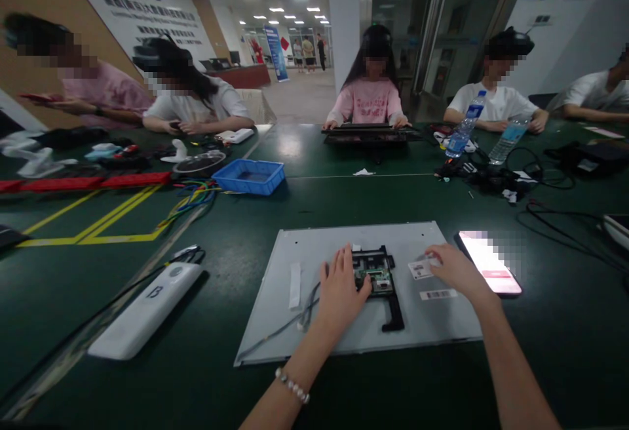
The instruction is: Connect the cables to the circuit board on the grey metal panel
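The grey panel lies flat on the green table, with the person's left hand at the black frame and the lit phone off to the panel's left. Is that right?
Not quite: the head view shows the lit phone to the right of the grey panel. The left hand is indeed at the black frame.

There are two bottles (465,130) (510,140), one blue tray (248,185), one grey panel (437,326).
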A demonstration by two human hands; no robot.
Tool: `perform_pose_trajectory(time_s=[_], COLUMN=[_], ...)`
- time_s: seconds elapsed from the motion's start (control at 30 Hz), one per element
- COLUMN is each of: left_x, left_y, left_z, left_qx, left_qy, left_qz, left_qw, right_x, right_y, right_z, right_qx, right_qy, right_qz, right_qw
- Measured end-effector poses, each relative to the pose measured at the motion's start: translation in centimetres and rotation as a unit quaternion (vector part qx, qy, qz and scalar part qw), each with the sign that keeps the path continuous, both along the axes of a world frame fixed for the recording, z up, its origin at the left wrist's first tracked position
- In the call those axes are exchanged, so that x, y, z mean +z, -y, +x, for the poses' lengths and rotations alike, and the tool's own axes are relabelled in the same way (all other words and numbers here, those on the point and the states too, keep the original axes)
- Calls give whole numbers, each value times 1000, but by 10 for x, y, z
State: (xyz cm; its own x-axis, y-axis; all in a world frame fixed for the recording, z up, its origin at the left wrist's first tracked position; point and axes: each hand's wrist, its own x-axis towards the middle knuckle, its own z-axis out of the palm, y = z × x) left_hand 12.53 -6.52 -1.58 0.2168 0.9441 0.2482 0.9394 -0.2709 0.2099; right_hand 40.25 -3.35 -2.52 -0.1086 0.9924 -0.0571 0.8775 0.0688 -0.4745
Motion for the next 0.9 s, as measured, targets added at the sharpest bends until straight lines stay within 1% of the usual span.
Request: perform_pose_trajectory(time_s=[0.07, 0.2, 0.3, 0.4, 0.53, 0.7, 0.77, 0.9], left_x=[-1, -2, -2, -2, -2, -3, -2, -2], left_y=[1, 2, 3, 3, 3, 3, 3, 4], left_z=[0, -1, 0, 0, 1, 2, 3, 4], left_qx=[3, 1, 2, -1, -2, -1, 4, 4], left_qy=[0, 2, 3, 3, 1, 2, 4, 4], left_qz=[-1, -1, 6, 11, 12, 14, 15, 12], left_qw=[1000, 1000, 1000, 1000, 1000, 1000, 1000, 1000], right_x=[1, 2, 1, 1, 1, 4, 7, 8], right_y=[0, -1, -1, -2, -2, -2, -2, 1], right_z=[0, -1, 0, 1, -3, -12, -18, -33], right_qx=[3, 7, -4, -26, -49, -37, -35, -33], right_qy=[20, 23, 20, -6, -88, -177, -227, -348], right_qz=[-7, -16, -14, -22, -48, -75, -97, -117], right_qw=[1000, 1000, 1000, 999, 994, 981, 968, 930])
